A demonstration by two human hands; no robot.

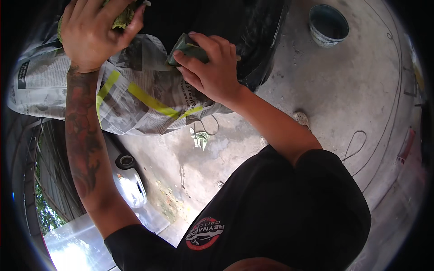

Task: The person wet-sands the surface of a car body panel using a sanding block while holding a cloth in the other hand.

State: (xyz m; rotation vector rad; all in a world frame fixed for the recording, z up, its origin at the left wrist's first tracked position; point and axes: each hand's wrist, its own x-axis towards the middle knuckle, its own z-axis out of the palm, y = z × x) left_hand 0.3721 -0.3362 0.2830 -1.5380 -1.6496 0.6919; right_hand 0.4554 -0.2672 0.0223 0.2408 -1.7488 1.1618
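My left hand [92, 38] grips a yellow-green cloth [123, 19] at the upper left, its fingers curled over the cloth against a dark panel. To the right, my right hand [212, 67] holds a dark green sanding block [187, 50] between thumb and fingers. The block rests at the edge of the glossy black car panel [199, 16]. Newspaper sheets [135, 101] cover the part just below both hands, fixed with strips of yellow-green masking tape [151, 100]. My right fingers partly hide the block, and the cloth's far side is out of frame.
A dark bucket [329, 26] stands on the concrete floor [298, 149] at the far right. Thin cables [384, 131] trail along the right side. A crumpled green-and-white wrapper [200, 139] lies below the newspaper. A white car [131, 185] is at the lower left.
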